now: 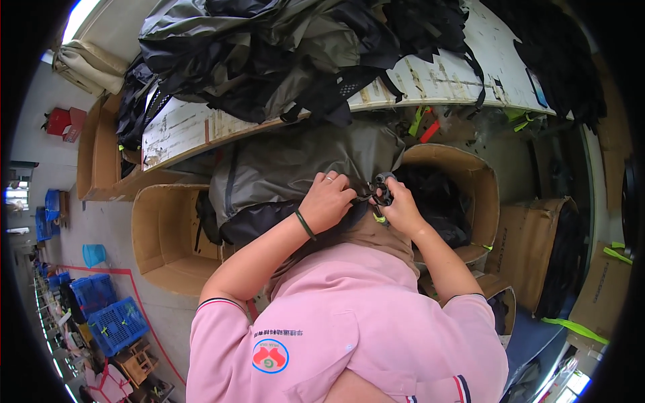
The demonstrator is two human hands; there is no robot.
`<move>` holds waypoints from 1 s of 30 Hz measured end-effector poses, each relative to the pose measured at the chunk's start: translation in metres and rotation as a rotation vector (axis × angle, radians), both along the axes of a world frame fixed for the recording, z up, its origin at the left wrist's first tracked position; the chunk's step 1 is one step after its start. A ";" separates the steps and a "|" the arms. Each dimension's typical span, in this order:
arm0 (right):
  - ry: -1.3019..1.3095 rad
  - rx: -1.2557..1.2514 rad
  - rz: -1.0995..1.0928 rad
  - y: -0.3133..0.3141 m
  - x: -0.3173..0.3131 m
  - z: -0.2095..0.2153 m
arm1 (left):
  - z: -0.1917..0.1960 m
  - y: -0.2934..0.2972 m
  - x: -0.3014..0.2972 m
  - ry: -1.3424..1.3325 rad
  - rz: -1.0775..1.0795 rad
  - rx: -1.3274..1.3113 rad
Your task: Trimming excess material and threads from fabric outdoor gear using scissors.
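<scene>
A large grey-and-black bag (289,168) of shiny coated fabric lies across my lap, under the table's edge. My left hand (327,201), with a ring and a dark green bracelet, has its fingers closed on the bag's near black edge. Just to the right, my right hand (403,208) is closed around a small dark grey hand tool (383,193); its exact kind is hard to make out. The tool's tip sits close to my left fingertips, where a short black piece of the bag shows between the hands.
More grey and black bags (269,47) are heaped on the worn white table (430,80) ahead. Open cardboard boxes stand to the left (161,235) and right (487,195), the right one holding black fabric. Blue crates (117,326) are on the floor at far left.
</scene>
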State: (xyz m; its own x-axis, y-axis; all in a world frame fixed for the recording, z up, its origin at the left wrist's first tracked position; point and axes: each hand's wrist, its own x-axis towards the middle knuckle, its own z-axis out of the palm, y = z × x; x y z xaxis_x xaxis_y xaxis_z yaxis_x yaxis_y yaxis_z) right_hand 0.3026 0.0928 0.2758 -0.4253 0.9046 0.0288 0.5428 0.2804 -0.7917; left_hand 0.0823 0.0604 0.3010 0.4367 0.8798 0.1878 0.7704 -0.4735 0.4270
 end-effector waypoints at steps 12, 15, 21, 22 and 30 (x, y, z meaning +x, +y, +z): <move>0.116 -0.340 0.071 0.010 0.007 0.016 | 0.010 -0.008 -0.030 -0.631 0.179 -0.759; 0.168 -0.371 0.008 0.015 0.020 0.026 | 0.038 -0.024 -0.066 -0.333 0.058 -0.150; 0.127 -0.379 -0.004 0.025 0.030 0.018 | 0.046 -0.095 -0.172 -0.130 0.390 -0.047; 0.127 -0.377 0.009 0.027 0.031 0.018 | 0.040 -0.103 -0.176 -0.128 0.402 -0.043; 0.060 -0.397 -0.030 0.035 0.040 0.009 | 0.020 -0.105 -0.176 -0.239 0.430 0.145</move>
State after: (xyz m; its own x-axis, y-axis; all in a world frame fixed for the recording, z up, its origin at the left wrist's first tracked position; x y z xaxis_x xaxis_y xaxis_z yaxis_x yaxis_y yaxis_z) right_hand 0.3429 0.1283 0.2844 -0.4065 0.8626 -0.3010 0.4953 -0.0687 -0.8660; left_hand -0.0941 -0.0449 0.3209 -0.0296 0.9280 0.3714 0.7974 -0.2021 0.5686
